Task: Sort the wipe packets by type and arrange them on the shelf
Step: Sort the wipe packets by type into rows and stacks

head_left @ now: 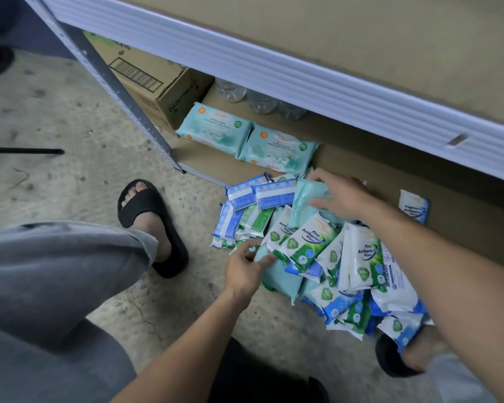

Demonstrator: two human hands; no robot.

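Fingers of right hand point(341, 196) grasp teal packet point(304, 199); left hand point(245, 270) relaxed, touching packet pile point(358, 257).

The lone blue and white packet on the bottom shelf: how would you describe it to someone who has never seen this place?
Find the lowest brown board of the metal shelf. Two large teal packets lie at its left end; go right, past the right hand, to a small packet by itself. It is the only white and blue one on the board.
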